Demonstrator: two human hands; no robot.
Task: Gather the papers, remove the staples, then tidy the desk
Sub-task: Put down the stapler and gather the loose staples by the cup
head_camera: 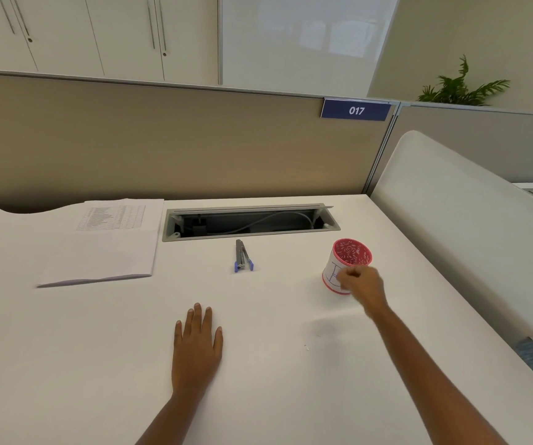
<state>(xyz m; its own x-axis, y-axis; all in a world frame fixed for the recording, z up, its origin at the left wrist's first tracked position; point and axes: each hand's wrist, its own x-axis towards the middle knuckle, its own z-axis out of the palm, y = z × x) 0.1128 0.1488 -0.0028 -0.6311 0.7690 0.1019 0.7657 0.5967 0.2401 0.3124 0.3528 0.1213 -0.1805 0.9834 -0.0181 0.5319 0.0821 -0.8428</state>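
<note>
– White desk (258,380) carried everything. The biggest item was the paper stack (98,252), back-left, squared up and lying flat beside the open cable tray (249,223). We judged it light but floppy, with sheets prone to sliding.
– Where did we want to grip it?
– Near edge, thumbs on top, fingers under, both hands. Left hand (196,345) was released, flat on the desk, palm down, holding nothing. Right hand (363,285) was curled against the near wall of the red-and-white cup (332,271), front-right. We read that as a grasp.
– Cup handling?
– Looked thin-walled and light, easy to tip or crush. We'd hold it low on the wall, gently.
– Smaller stuff?
– Grey-and-blue staple tool (243,256) lay centre, well apart from both hands. Stiff metal, so we'd pick it up by the blue end. Tiny specks (306,347) near the right forearm looked like loose staples: sharp and slippery, so pinch or sweep.
</note>
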